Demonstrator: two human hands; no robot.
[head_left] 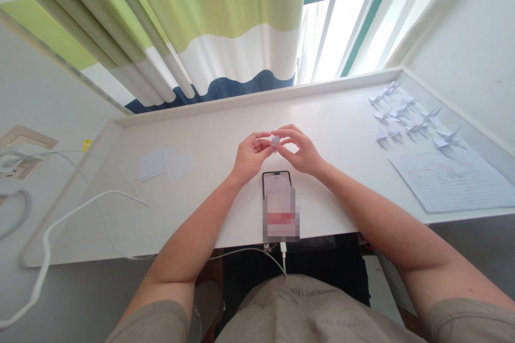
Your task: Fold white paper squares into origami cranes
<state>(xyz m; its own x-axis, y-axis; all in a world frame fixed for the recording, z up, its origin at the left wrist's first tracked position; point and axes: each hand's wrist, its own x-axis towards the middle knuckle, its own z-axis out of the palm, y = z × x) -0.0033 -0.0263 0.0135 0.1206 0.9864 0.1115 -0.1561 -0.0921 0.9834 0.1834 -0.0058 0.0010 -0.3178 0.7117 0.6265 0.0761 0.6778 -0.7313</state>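
Observation:
A small folded white paper point(276, 141) is held up between my two hands above the middle of the white table. My left hand point(252, 155) pinches its left side with thumb and fingers. From the right, my right hand point(296, 149) grips it with the fingertips. The fingers partly cover the paper, so its exact shape is hard to make out. Just below my hands lies a phone point(277, 206) with a white cable plugged into its lower end.
Several folded paper cranes point(416, 126) stand at the back right of the table point(201, 214), behind a written sheet point(454, 179). White paper pieces point(164, 163) lie at the left. A white cable point(47, 246) loops over the left edge. Curtains point(233, 16) hang behind.

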